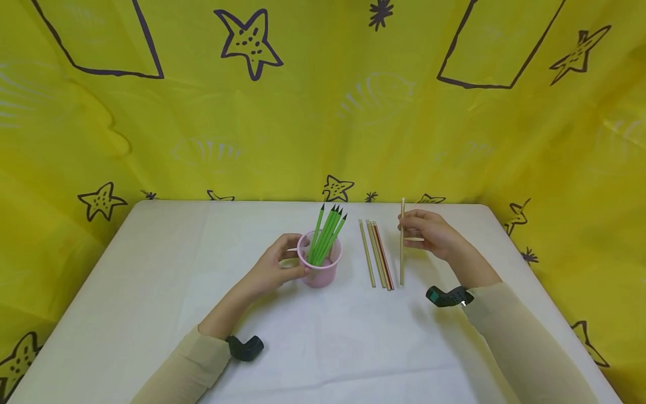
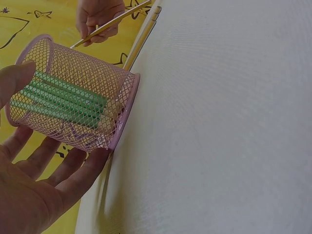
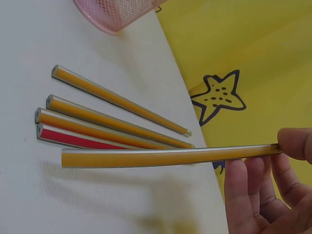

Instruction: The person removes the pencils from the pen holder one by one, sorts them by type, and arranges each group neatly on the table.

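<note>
A pink mesh pencil cup (image 1: 319, 279) stands on the white table, holding several green pencils (image 1: 327, 238) with their dark points up. My left hand (image 1: 277, 264) grips its left side, the thumb (image 2: 17, 80) near the rim and the fingers along the mesh wall. To the right of the cup, my right hand (image 1: 430, 231) pinches a yellow pencil (image 3: 136, 158) near one end, between thumb and fingertips. Between cup and right hand lie three yellow pencils (image 3: 117, 97) and a red pencil (image 3: 78, 138) side by side, the red one on the right and partly overlapped by the held pencil in the right wrist view.
The white table (image 1: 313, 342) reaches back to a yellow curtain (image 1: 313, 129) printed with dark starfish and pale fish, which also hangs along both sides. Each wrist carries a small black camera, the left one (image 1: 245, 348) and the right one (image 1: 446, 296).
</note>
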A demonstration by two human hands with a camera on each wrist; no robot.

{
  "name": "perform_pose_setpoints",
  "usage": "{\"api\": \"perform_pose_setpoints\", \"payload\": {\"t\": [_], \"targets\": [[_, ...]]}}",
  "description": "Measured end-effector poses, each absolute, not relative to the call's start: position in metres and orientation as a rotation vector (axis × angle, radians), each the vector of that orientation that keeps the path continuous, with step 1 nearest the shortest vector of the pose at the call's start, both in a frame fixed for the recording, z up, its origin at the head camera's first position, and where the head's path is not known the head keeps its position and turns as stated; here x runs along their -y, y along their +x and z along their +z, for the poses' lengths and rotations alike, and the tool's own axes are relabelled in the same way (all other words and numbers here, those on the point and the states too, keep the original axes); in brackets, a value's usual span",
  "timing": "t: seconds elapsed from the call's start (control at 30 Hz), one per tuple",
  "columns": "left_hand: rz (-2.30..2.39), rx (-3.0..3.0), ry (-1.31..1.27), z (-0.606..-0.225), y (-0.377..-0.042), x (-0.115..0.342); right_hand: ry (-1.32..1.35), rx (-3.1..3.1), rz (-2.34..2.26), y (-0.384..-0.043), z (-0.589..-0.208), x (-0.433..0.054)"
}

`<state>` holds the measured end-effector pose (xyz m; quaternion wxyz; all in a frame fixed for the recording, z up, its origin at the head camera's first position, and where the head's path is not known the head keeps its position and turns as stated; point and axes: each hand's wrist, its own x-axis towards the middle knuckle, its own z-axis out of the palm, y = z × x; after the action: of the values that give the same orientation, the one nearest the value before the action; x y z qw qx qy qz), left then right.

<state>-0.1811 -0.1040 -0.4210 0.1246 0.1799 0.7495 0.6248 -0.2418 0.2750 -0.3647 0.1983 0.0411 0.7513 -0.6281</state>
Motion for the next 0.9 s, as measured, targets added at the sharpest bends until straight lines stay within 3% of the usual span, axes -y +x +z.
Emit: {"api": "perform_pose_setpoints", "payload": {"t": [0.9], "targets": [[1.818,-2.179,0.494,-0.419,-0.181,0.104,0.203,-2.221,-1.522,-0.260,-0.395,-0.267]]}}
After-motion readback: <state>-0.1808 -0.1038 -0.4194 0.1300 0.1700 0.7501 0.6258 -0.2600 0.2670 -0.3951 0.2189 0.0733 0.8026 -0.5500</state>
